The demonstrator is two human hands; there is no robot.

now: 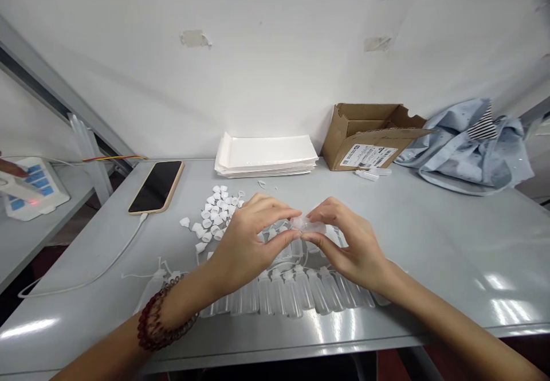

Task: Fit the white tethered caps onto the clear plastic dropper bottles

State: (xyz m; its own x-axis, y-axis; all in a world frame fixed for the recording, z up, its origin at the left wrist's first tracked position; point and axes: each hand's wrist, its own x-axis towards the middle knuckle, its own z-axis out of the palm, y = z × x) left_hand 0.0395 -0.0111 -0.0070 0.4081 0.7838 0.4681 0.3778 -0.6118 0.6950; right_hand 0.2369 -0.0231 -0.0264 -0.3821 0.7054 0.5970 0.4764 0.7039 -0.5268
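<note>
Small translucent plastic bottle (314, 227) is pinched, fingers nearly closed, between left hand (251, 235) and right hand (350, 243). Beneath it, similar bottles (293, 299) crowd glossy grey table (451, 240); left, small white plastic caps (218, 216); nearer, table's front edge; right, open surface.

Cardboard box (335, 140), far right: carries a white printed label (368, 156) on its near side.
Label's print: dark lettering in several lines, with a bolder line toward the top left, all too small and blurred to read.
Legible words, brands, numbers: none.
</note>
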